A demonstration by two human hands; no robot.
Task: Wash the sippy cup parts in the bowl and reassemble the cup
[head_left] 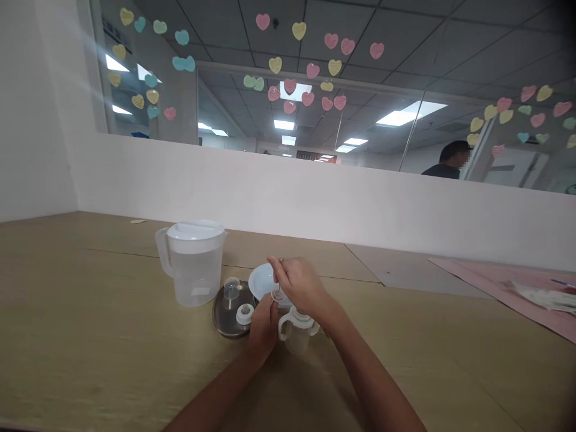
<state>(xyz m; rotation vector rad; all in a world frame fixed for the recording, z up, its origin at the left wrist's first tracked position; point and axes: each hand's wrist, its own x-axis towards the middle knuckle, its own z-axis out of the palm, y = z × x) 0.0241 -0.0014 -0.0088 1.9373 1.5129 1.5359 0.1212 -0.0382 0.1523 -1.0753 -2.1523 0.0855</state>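
Wooden desk [90, 336], items listed from left to right. Clear plastic pitcher [192, 261] with white lid and handle on its left side, standing upright, filled with clear liquid to roughly two thirds. Just right of it, round metal tray [221, 321] holding a small clear cup [231, 288], upright, contents not discernible, and a white ring-shaped cap [245, 314] lying near the tray's right edge. Behind the tray's right side, white bowl [261, 279], partly hidden by the hands; contents not visible. Left hand [264, 324], just right of the cap, fingers raised and pinching a small clear disc-shaped part [278, 294] from below. Right hand [300, 285], above and just behind, closed around a thin stick-like tool [279, 277] whose lower end meets the disc-shaped part; the tool is too small to identify further. Beneath the right wrist, small clear two-handled bottle [297, 331] standing upright on the desk, top open, contents not discernible. Far right, pink mat [495, 282] on the desk with a crumpled cloth or paper [544, 297] lying on it.
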